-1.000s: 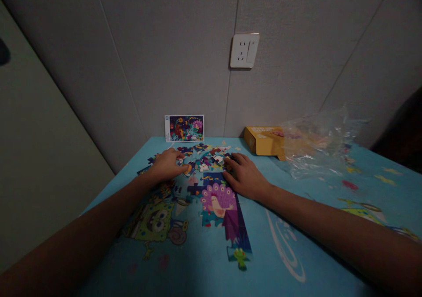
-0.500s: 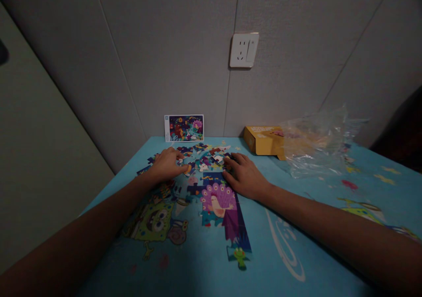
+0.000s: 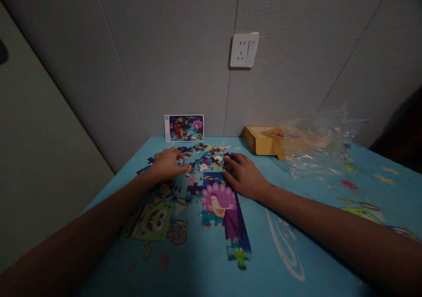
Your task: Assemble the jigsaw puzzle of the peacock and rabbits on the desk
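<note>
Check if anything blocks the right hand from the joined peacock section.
Nothing visible does: the right hand is at the upper right edge of the peacock section, with no object between them. The yellow box and clear plastic bag sit beyond the hand, off that path.

Pretty sure we're in somebody's home here, though we can't tell which room. We've got a blue desk (image 3: 260, 248) printed with cartoon characters, a bright, part-built jigsaw (image 3: 218, 200) on it, a yellow box (image 3: 263, 142) and clear plastic (image 3: 313, 156), plus a grey panelled wall (image 3: 171, 51) with a regular white power socket (image 3: 243, 51).
</note>
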